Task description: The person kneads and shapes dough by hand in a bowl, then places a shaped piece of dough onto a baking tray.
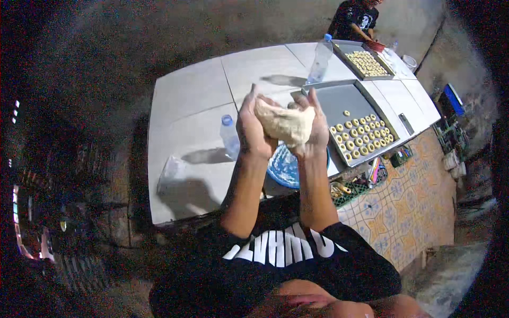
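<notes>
Between my two hands hangs a lump of pale dough (286, 124), held up over the table's near edge. My left hand (251, 124) presses on its left side, the palm against the dough. On the other side my right hand (319, 124) cups it with the fingers pointing up. Below the dough sits a blue basin (283, 167) with white smears inside, partly hidden by my forearms. To the right lies a metal tray (339, 106) with rows of small dough rings (360, 138) on its near half.
A clear bottle (229, 138) and a plastic bag (172, 168) stand left on the white tiled table (185, 106). A taller bottle (320, 61) is behind the tray. Farther right is a second filled tray (366, 62), with another person (355, 21) beside it. Green baskets (344, 196) sit below the edge.
</notes>
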A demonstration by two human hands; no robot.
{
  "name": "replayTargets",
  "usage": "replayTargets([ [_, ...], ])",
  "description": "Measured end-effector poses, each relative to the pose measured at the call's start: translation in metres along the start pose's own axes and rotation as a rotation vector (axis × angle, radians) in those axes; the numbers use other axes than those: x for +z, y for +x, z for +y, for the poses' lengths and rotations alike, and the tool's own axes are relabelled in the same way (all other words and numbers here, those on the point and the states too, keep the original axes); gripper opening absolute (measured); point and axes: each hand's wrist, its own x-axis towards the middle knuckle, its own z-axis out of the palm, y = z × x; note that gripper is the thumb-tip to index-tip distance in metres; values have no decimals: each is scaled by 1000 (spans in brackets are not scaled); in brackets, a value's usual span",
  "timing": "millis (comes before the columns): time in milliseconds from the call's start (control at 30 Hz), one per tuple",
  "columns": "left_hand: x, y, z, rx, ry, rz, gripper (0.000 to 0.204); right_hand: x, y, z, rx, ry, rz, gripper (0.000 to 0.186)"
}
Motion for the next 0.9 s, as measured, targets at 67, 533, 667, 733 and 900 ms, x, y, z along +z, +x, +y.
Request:
replayTargets([
  [67, 4, 9, -3, -85, -215, -145, 38, -6, 5, -12, -25, 84, -106, 44],
  [533, -6, 6, 23, -162, -370, -606, 79, -25, -50, -37, -408, -715, -67, 58],
  [667, -15, 11, 9, -115, -74, -850, 60, -22, -47, -27, -333, -800, 103, 45],
  [733, -5, 6, -7, -29, 68, -892, 44, -28, -42, -19, -361, -865, 156, 41],
  [900, 5, 8, -23, 109, 478, -688, 34, -40, -35, -26, -410, -773, 353, 41],
])
